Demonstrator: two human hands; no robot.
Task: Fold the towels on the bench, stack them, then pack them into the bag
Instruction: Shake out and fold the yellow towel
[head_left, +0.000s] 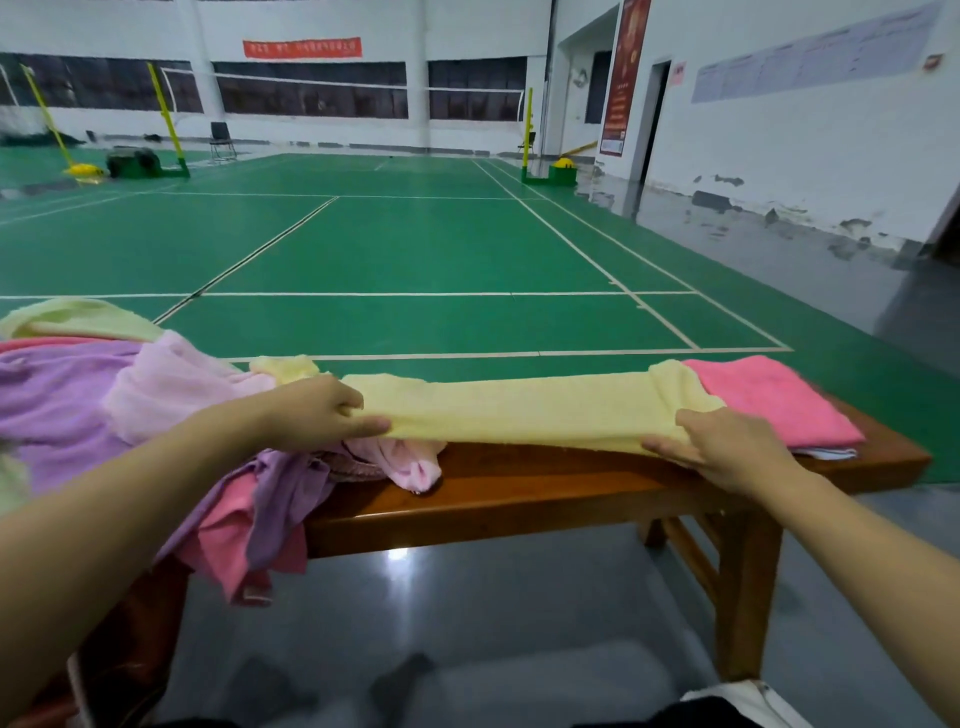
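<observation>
Yellow towel lies stretched lengthwise along the wooden counter, already folded into a long narrow strip, so the ends can be brought together next. The left hand pinches the strip's left end between thumb and fingers; the right hand grips the right end, fingers curled over the near edge, keeping the cloth taut and flat. Just right of the yellow towel, its end overlapping, sits a folded pink towel, likely the start of the stack. Left of the yellow towel, a loose heap of purple, pink and pale green towels waits unfolded, some spilling over the counter's front edge. No bag is in view.
</observation>
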